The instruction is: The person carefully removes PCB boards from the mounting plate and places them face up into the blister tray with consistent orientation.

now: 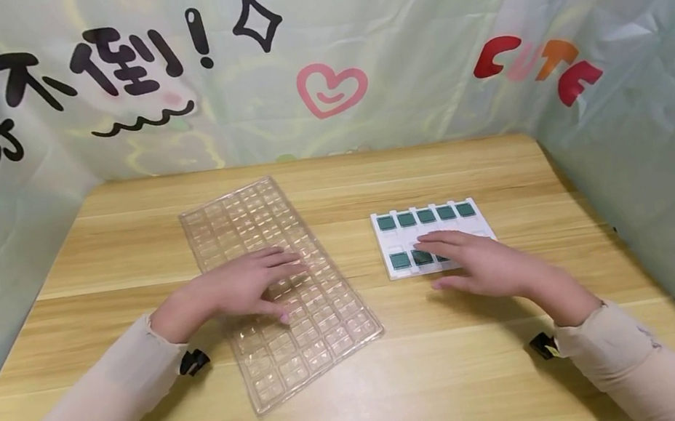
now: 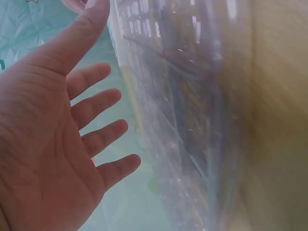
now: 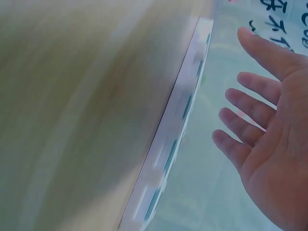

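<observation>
A clear plastic tray with a grid of small compartments lies at an angle on the table, left of centre. My left hand is above its middle with fingers spread; in the left wrist view the palm holds nothing and stands apart from the tray. To the right lies a white holder bearing two rows of small green square chips. My right hand hovers over its near right part, hiding some chips. The right wrist view shows that hand empty, apart from the holder.
The wooden table meets a pale green printed curtain at the back and both sides. A strip of bare wood separates the tray from the white holder. A small black clip-like piece hangs at the left cuff, another at the right.
</observation>
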{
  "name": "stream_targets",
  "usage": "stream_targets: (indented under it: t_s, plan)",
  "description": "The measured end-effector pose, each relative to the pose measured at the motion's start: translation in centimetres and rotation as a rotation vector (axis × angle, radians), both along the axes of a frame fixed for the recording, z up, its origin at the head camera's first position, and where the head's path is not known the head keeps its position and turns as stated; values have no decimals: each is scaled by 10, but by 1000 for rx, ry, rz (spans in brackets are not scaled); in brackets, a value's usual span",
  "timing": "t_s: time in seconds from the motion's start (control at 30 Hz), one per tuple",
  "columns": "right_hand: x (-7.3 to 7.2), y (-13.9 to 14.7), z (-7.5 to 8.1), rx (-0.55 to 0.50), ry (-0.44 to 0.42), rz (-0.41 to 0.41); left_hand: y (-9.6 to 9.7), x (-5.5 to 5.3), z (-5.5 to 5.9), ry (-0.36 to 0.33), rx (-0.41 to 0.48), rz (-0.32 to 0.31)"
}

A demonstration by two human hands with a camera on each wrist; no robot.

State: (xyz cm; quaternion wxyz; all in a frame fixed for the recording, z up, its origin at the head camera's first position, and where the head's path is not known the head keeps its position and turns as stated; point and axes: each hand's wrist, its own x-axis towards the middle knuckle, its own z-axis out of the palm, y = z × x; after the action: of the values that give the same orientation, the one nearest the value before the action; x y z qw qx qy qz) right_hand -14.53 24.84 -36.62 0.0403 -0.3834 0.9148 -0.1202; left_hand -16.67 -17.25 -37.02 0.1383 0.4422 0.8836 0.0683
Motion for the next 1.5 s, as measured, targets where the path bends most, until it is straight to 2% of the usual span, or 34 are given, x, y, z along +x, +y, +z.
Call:
stream_targets:
  t_s: [0.3, 0.63, 1.0, 1.23, 1.5]
  plan:
    - [9, -31, 2, -1, -6, 134, -8, 3, -6, 9, 2, -27]
    - [16, -63, 2, 77, -69, 242, -8, 4, -16, -13, -40, -24]
    - [23, -86, -3, 158, -116, 365, -8, 3, -19, 0, -40, -2]
    - [23, -91, -4, 184, -101, 397, -7, 4, -21, 25, -44, 36]
    - [17, -90, -7, 230, -95, 340, -11, 7, -19, 10, -21, 43]
